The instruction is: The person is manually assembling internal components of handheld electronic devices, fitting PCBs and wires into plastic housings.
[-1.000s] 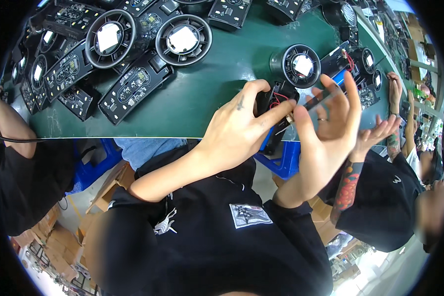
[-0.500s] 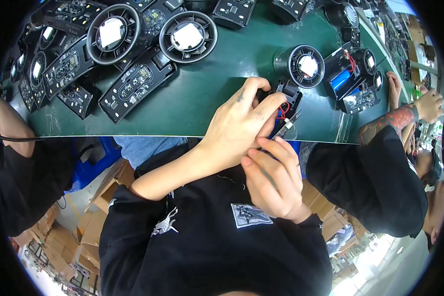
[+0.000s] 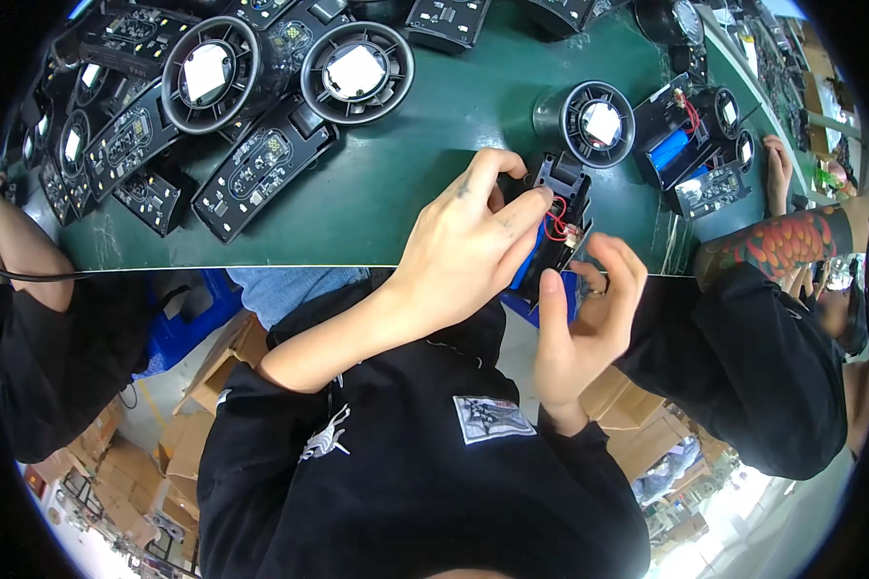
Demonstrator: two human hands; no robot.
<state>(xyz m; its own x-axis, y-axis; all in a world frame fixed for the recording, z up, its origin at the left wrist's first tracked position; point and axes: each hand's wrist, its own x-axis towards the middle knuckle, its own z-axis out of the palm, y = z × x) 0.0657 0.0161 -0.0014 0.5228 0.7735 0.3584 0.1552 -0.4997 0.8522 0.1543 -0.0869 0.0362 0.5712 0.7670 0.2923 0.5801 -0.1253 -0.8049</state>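
A black handheld fan (image 3: 597, 125) lies with its round head away from me and its opened handle (image 3: 562, 176) toward me. Inside the handle show a blue battery cell (image 3: 525, 270) and looped red wires (image 3: 557, 224). My left hand (image 3: 473, 232) is closed around the handle's left side, thumb and fingers gripping its edge. Beside the handle's near right end is my right hand (image 3: 592, 323), thumb and fingers spread apart. A fingertip sits close to the handle's edge; whether it touches is unclear.
Several black fans with circuit boards (image 3: 266, 164) are heaped at the left of the green table (image 3: 434, 125). Another opened fan (image 3: 681, 145) with a blue cell lies to the right. A co-worker's tattooed arm (image 3: 777, 241) is at the right, another person's arm (image 3: 34, 241) at the left.
My right hand has moved up and right, its fingers spreading. The board edge it was at has swung aside, and more of the battery and wires shows. My left hand keeps its grip.
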